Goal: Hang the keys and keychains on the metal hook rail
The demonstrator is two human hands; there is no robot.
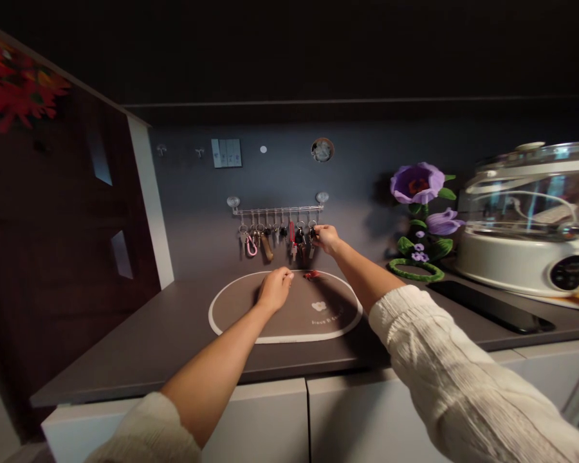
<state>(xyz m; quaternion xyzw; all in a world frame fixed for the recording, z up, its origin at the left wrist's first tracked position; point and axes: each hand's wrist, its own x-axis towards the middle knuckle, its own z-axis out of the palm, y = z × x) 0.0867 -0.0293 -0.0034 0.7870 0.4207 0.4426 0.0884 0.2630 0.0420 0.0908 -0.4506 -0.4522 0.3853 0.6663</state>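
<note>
At the right end of the clear hook rack [280, 210], my right hand [327, 238] pinches a bunch of keys [312, 241] that hangs there on a ring. My left hand [275, 289] hovers over the oval brown mat [241, 302], its fingers curled together; whatever they may hold is hidden. Several other key sets hang along the rack, among them one with a pink carabiner [251, 245], a brown strap [267, 247] and a red strip [292, 233]. A small red item [311, 274] lies at the mat's back edge.
Right of the mat, a purple crocheted flower [417, 183] stands on a green ring base [415, 270]. A black phone [492, 307] lies before a white countertop appliance [516, 257]. A switch panel [226, 153] and small hooks [199, 152] are on the wall; a dark cabinet hangs overhead.
</note>
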